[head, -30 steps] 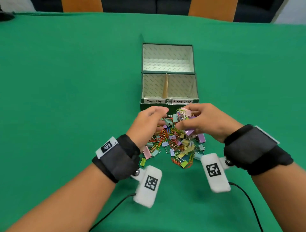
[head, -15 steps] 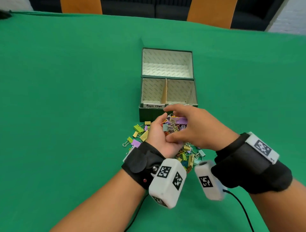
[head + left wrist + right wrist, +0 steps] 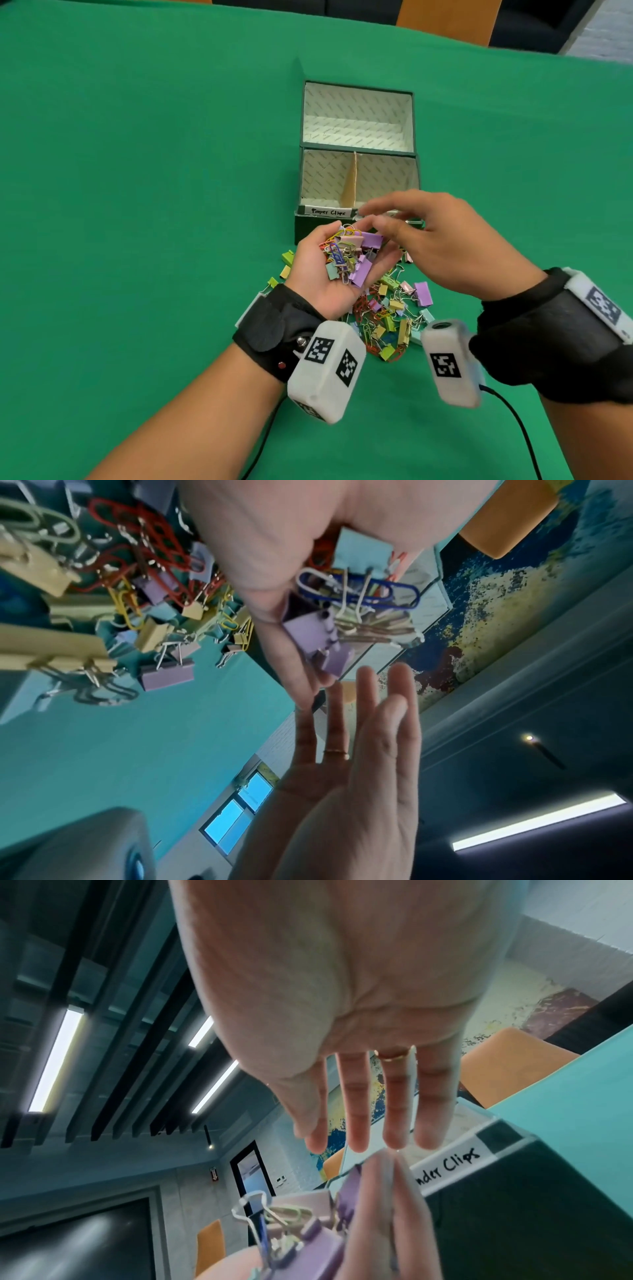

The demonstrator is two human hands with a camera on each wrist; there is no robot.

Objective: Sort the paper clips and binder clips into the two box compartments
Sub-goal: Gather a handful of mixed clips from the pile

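L hand (image 3: 329, 274) cupped palm-up, grip curled round mixed clips (image 3: 347, 255), just in front of box (image 3: 358, 219); rest on table (image 3: 137, 205). R hand (image 3: 442, 240) fingers apart, empty, above handful. Sorting step; next likely pick one, drop in labelled compartment

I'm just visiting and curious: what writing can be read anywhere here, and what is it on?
"Paper Clips": handwritten white label on the front rim of the box, left compartment.
"nder Clips": white label on the right compartment's rim; its start is hidden by fingers.
The wrist markers carry black-and-white patterns, no words.
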